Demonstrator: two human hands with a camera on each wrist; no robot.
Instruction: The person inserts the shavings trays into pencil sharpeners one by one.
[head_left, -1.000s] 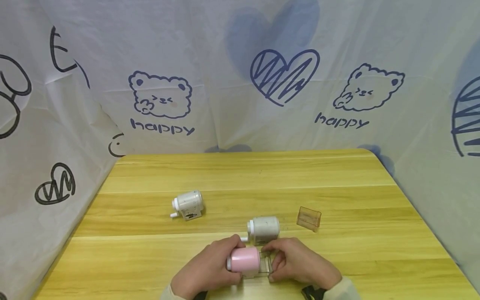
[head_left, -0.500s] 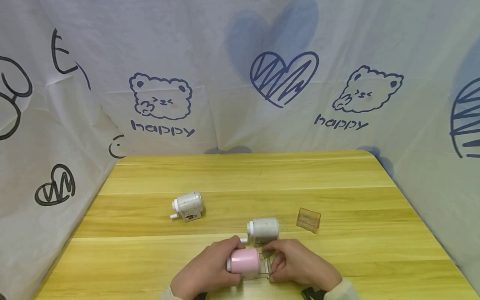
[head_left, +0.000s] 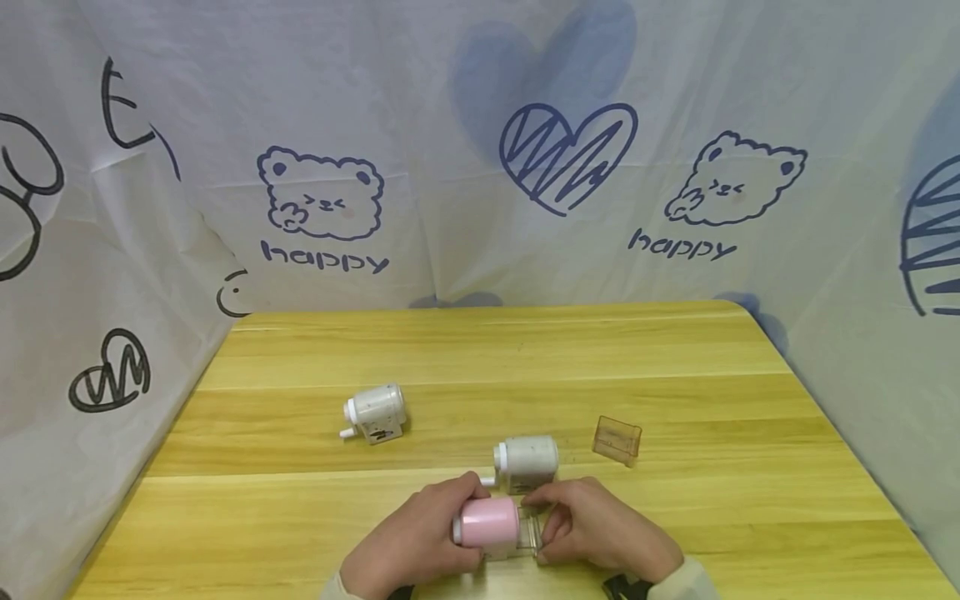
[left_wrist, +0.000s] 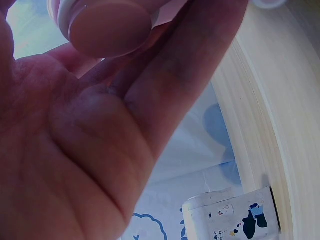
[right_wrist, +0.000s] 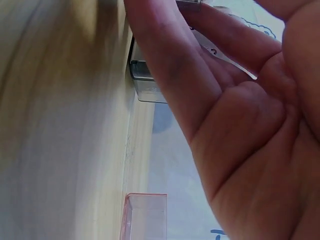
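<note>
A pink crank pencil sharpener (head_left: 489, 522) is gripped by my left hand (head_left: 408, 533), with the thumb on its near side and fingers on its far side. From its right end sticks out a clear shavings drawer (head_left: 528, 533). My right hand (head_left: 603, 533) pinches the drawer's outer end between thumb and fingers. The left wrist view shows the sharpener's round pink end (left_wrist: 111, 27) by the palm. Just beyond both hands stands a grey-white sharpener (head_left: 531, 458) with its crank to the left. How far the drawer sits inside the pink body is hidden.
Another white sharpener (head_left: 381, 412) with dark printed figures stands farther back on the left. A transparent orange-pink drawer (head_left: 617, 440) lies by itself on the right. The wooden table (head_left: 480, 350) ends at a printed cloth (head_left: 450, 200) behind and at both sides.
</note>
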